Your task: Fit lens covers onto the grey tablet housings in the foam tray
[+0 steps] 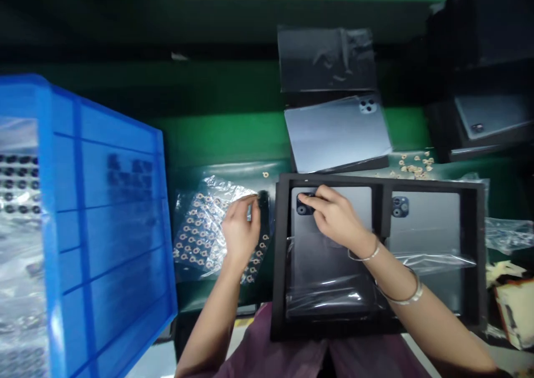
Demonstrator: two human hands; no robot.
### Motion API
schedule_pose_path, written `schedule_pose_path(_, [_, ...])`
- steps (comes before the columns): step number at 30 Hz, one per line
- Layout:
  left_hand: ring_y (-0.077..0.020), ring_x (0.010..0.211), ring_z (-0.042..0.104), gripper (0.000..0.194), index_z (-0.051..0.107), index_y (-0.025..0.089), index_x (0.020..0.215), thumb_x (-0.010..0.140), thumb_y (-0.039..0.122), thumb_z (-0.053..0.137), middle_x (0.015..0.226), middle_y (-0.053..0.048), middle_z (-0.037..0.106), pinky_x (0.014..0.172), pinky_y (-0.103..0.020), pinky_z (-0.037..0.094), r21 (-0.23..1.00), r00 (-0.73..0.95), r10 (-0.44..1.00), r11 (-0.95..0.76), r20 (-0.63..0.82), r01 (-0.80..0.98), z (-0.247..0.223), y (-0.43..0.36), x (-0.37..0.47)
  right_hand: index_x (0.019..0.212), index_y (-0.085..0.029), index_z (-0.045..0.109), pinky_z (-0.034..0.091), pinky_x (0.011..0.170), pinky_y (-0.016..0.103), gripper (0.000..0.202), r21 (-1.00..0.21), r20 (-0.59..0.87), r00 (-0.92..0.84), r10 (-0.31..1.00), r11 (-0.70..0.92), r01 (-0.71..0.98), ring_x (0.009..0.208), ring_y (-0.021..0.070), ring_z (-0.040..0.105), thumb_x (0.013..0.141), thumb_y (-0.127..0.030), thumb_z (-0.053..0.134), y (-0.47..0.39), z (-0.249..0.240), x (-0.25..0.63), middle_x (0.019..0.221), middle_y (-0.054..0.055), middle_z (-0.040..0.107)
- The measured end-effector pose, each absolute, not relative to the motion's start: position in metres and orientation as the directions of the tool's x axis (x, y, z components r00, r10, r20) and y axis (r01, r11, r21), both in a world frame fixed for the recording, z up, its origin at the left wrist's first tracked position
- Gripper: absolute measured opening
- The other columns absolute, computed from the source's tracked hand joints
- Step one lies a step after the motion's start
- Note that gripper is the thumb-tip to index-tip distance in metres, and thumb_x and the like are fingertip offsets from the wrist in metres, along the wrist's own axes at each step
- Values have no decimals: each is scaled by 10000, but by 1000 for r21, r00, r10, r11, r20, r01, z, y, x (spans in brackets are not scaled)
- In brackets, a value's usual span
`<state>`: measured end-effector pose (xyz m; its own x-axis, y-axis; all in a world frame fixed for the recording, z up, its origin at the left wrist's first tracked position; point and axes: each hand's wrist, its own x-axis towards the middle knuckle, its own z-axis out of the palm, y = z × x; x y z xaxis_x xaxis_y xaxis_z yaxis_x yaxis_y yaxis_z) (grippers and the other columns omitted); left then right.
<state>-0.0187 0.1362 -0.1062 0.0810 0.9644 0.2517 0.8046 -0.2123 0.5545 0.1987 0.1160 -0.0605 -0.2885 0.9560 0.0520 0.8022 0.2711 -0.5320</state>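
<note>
My right hand [336, 214] reaches over a grey tablet back [334, 272] lying in the left bay of a black two-bay tray [286, 328]. Its index fingertip presses on the tablet's black camera block [306, 208], with the other fingers partly bent. To the left, my left hand [242, 228] is closed in a pinch beside a small dark piece [263, 199]; whatever sits between its fingertips is too small to make out. Below it lies a clear plastic sheet [196, 228] with rows of small pale rings.
A second tablet back [425, 228] fills the tray's right bay. A blue crate [112, 228] stands at left. Behind the tray are a stacked tablet back [337, 133], a film-wrapped dark panel [327, 61] and loose rings [415, 168]. More black trays [479, 33] rise at the back right.
</note>
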Motion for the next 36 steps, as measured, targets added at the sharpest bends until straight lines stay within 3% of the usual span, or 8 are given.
schedule_pose_path(7, [-301,927,592,378,623,112,900,882,313,303,939,-183,663,860,-393,440,139,193,981,-191,-5,972,-121,193,-15,1149,-232,647,482,775,290,425,-515,-126,-270,955,169,840,840,177,557,811,-63,453,130,-53,191,920,59,567])
schedule_pose_path(11, [-314,815,618,347,628,104,776,809,328,365,818,-191,669,747,-371,474,122,258,965,-251,-41,960,-107,202,-5,1091,-184,665,457,858,239,425,-666,-7,-317,948,232,708,852,130,569,754,16,500,118,-33,207,904,31,628])
schedule_pose_path(16, [-334,861,647,426,659,87,883,826,324,309,864,-198,689,724,-388,496,127,178,980,-166,-91,978,-94,198,-7,1065,-226,653,493,765,227,347,-837,195,269,943,17,547,836,112,605,816,-83,459,47,0,290,917,-18,671])
schedule_pose_path(21, [-351,1009,630,506,603,62,1111,823,334,288,1056,-202,679,783,-405,495,216,-9,994,32,-106,976,-64,169,1,1077,-70,599,409,932,434,389,-786,97,836,540,-473,397,1041,265,561,823,-233,353,-38,-22,452,1114,186,614])
schedule_pose_path(25, [-351,933,655,508,612,108,1086,801,420,329,928,-157,704,756,-420,505,298,-144,989,145,-25,943,-27,138,35,1074,3,580,431,850,435,501,-693,-61,939,337,-692,203,980,332,581,723,-347,501,-73,-69,548,1026,258,617])
schedule_pose_path(29, [-303,838,673,382,637,204,945,769,453,407,827,-54,707,730,-420,522,450,-74,990,12,121,893,2,108,100,867,-59,645,450,709,337,417,-663,-134,884,449,-703,257,762,262,600,693,-427,554,-84,-89,586,759,136,646])
schedule_pose_path(32, [-279,801,671,326,631,185,904,818,410,411,852,-71,713,710,-426,530,592,261,947,-322,189,739,16,81,168,756,-99,657,444,717,316,433,-684,-133,769,626,-619,386,747,237,587,738,-505,506,-93,-82,593,706,94,639])
schedule_pose_path(36, [-167,850,660,255,657,221,919,877,329,430,905,-17,712,770,-281,526,668,596,795,-505,114,547,18,40,265,814,-134,712,471,760,283,409,-757,-209,435,876,-426,495,849,224,622,760,-476,494,-105,-72,592,863,85,698])
